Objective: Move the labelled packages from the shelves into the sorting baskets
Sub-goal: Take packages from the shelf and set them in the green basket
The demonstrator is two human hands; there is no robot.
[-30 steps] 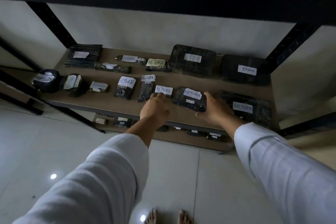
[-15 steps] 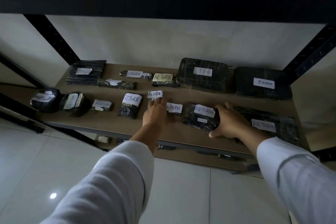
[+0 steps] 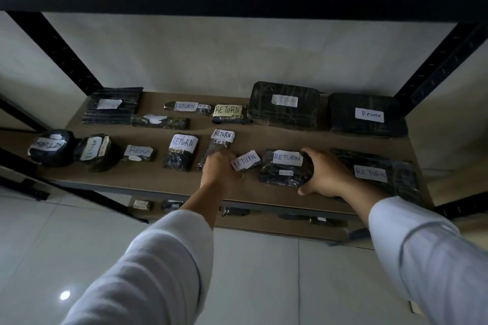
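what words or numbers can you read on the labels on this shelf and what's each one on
"RETURN": package held by the right hand
"RETURN": small package beside the left hand
"RETURN": slim package; the date under it is blurred
"RETURN": yellowish label
"Return": back right package
Large back package's label: unreadable

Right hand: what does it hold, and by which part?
The right hand grips the black package labelled RETURN by its right end, fingers over the top, thumb at its lower corner.

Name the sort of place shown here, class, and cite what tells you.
Probably a returns storeroom: a metal-framed shelf holding rows of dark wrapped packages, most with handwritten RETURN labels, above a tiled floor.
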